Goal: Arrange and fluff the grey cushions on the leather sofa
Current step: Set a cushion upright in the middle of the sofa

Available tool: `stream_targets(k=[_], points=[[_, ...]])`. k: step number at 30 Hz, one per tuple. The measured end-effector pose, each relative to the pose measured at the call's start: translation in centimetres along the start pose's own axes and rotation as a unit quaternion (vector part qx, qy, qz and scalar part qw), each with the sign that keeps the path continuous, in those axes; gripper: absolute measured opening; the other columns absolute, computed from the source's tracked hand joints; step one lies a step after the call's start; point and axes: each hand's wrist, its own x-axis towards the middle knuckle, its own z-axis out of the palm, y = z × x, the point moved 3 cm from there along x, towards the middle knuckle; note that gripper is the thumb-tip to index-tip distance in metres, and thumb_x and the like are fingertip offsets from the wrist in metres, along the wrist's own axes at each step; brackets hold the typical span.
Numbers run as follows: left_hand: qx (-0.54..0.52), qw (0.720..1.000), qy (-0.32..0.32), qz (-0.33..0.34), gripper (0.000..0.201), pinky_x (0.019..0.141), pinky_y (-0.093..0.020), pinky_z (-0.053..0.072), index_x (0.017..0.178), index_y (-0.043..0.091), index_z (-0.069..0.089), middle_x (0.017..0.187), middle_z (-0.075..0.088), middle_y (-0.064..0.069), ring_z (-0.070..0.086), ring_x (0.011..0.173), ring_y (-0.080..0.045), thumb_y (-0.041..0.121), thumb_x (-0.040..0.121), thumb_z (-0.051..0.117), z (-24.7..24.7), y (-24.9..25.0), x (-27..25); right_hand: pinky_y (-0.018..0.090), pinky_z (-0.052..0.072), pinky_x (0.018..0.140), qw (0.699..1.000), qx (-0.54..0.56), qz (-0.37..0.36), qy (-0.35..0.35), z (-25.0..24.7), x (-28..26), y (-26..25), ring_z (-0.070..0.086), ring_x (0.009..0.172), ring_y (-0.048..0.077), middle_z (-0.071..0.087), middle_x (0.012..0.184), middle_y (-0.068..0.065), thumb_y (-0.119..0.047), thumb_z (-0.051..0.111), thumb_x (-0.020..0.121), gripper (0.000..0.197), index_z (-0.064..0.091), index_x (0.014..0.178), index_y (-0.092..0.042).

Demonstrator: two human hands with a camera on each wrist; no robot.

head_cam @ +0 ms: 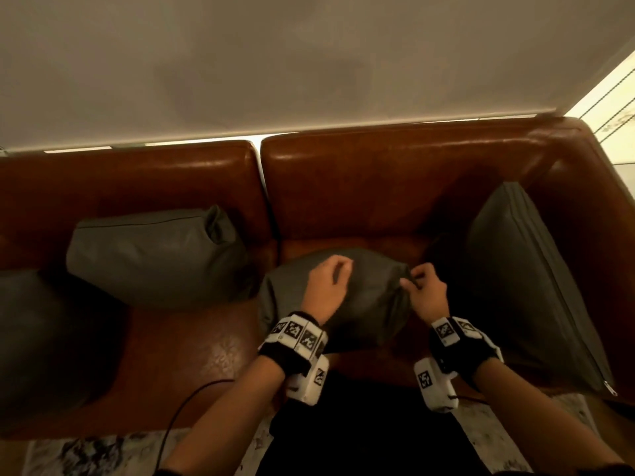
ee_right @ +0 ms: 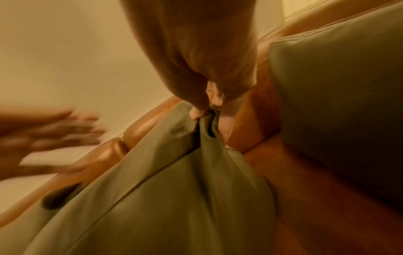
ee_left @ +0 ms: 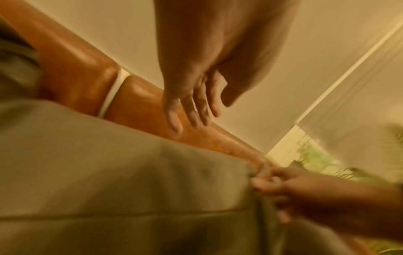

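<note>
On the sofa [head_cam: 395, 187], right hand [head_cam: 426, 293] pinches the cushion [head_cam: 371, 297] corner; left hand [ee_left: 196, 96] (blurred) hovers, fingers loosely straight.

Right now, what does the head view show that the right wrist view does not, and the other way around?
Only the head view: all four grey cushions, including the far-left cushion and the cushion against the backrest, plus both wristbands.

Only the right wrist view: close up, the right hand's fingers pinch a gathered corner of the middle cushion.

Both: the leather sofa, the large cushion by the armrest, the left hand with straight fingers over the middle cushion, and the right hand gripping it.
</note>
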Motion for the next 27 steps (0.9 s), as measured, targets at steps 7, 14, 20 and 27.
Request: stream_targets(k=[7, 14, 20, 27], points=[[0.108, 0.983, 0.074, -0.127, 0.020, 0.085, -0.029, 0.039, 0.100, 0.001, 0.057, 0.097, 0.053, -0.013, 0.055, 0.095, -0.028, 0.015, 0.086, 0.062, -4.6, -11.5, -4.2, 0.032, 0.035, 0.072, 0.999, -0.012, -0.036, 0.016, 0.0, -0.1, -0.7, 0.047, 0.083, 0.022, 0.046, 0.094, 0.009, -0.016, 0.062, 0.088, 0.025, 0.039, 0.096, -0.007], [0.097, 0.951, 0.168, -0.240, 0.035, 0.089, -0.040, 0.040, 0.102, -0.003, 0.057, 0.106, 0.057, -0.022, 0.051, 0.104, -0.036, 0.027, 0.086, 0.063, -5.1, -14.6, -5.4, 0.035, 0.044, 0.074, 0.985, -0.122, -0.119, 0.014, 1.5, -1.4, -0.7, 0.054, 0.089, 0.029, 0.046, 0.113, 0.013, -0.030, 0.060, 0.089, 0.033, 0.047, 0.105, -0.003], [0.086, 0.961, 0.146, -0.218, 0.028, 0.093, -0.039, 0.036, 0.107, -0.008, 0.058, 0.115, 0.056, -0.029, 0.050, 0.113, -0.040, 0.013, 0.096, 0.044, -5.9, -14.2, -4.4, 0.039, 0.044, 0.090, 0.980, -0.175, -0.097, 0.003, 1.2, -0.5, 0.3, 0.051, 0.110, 0.036, 0.043, 0.126, 0.016, -0.027, 0.061, 0.088, 0.032, 0.060, 0.107, 0.000], [-0.141, 0.935, 0.225, -0.237, 0.045, 0.101, -0.036, 0.037, 0.121, -0.004, 0.053, 0.128, 0.054, -0.023, 0.049, 0.120, -0.033, 0.027, 0.102, 0.027, -10.0, -12.7, -1.5, 0.029, 0.050, 0.082, 0.962, 0.266, 0.020, -0.061, -4.9, 0.0, 1.0, 0.061, 0.091, 0.016, 0.062, 0.098, 0.005, -0.041, 0.060, 0.081, 0.032, 0.064, 0.094, -0.013]])
